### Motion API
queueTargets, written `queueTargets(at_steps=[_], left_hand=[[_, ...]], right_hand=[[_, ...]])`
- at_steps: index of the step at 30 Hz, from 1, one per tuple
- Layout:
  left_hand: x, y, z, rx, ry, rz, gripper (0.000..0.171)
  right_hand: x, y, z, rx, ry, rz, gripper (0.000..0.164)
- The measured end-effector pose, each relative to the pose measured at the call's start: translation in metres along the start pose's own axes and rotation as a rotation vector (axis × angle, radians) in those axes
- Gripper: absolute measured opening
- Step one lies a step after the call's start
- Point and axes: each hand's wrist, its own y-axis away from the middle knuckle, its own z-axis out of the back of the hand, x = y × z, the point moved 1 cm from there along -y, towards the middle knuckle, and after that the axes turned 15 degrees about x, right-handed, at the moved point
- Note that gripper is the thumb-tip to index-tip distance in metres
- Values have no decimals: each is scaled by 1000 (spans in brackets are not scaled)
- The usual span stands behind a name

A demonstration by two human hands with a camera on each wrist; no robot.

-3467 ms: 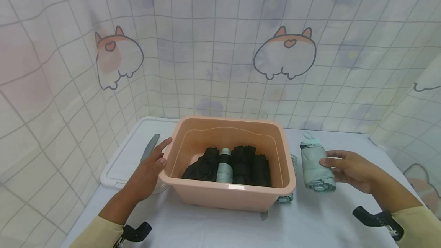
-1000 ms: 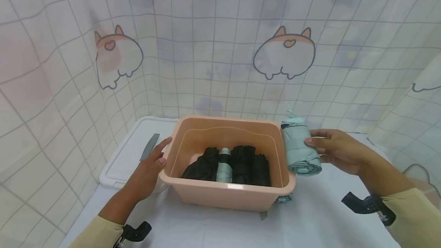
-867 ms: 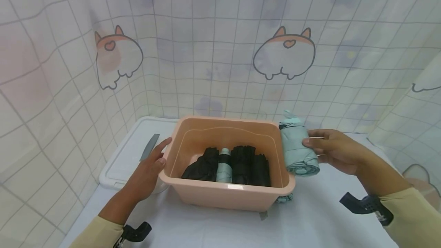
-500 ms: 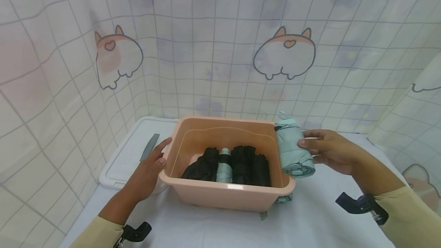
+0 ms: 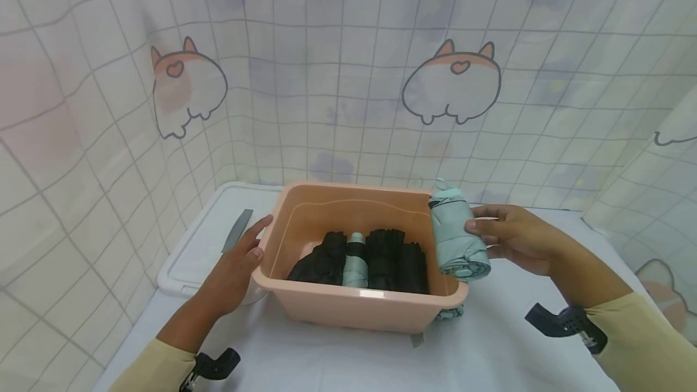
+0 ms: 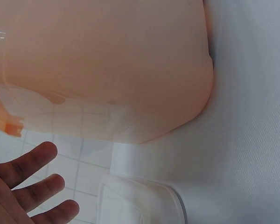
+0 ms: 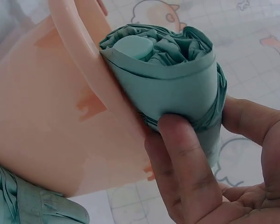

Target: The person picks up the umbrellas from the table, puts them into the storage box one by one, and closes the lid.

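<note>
My right hand (image 5: 517,238) grips a rolled mint-green folding umbrella (image 5: 460,231) between thumb and fingers. In the head view it overlaps the right rim of a peach plastic bin (image 5: 348,304); the right wrist view shows the rolled umbrella (image 7: 172,88) right at the rim's outer side. Inside the bin lie black folded umbrellas (image 5: 383,259) and one mint-green umbrella (image 5: 355,271), side by side. My left hand (image 5: 234,271) rests at the bin's left rim; its fingers (image 6: 35,161) are extended in the left wrist view.
Another mint-green umbrella (image 7: 37,200) lies on the table beside the bin's right side. To the left is a white lid-like panel (image 5: 187,259) with a grey strip (image 5: 238,230). A patterned curtain (image 5: 348,77) hangs behind the table (image 5: 337,362).
My right hand has carried the mint-green umbrella up and left from beside the bin to its right rim, then slid slightly further left. The left hand and bin stay in place.
</note>
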Motion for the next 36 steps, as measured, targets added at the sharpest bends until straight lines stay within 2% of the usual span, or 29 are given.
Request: queueTargets(at_steps=[8, 13, 19, 31, 36], left_hand=[[-1, -1, 0, -3, -5, 4, 55], [0, -2, -1, -1, -4, 7, 55], [-2, -2, -2, 1, -6, 5, 55], [-2, -3, -2, 3, 0, 8, 54], [-2, -3, -3, -1, 5, 7, 55]], right_hand=[[4, 2, 4, -37, -64, 27, 59], [-2, 2, 6, -53, -46, -17, 59], [-19, 0, 11, -93, -17, -67, 61], [-63, -3, 14, -78, -107, -170, 74], [-78, -8, 12, -83, -149, -204, 74]])
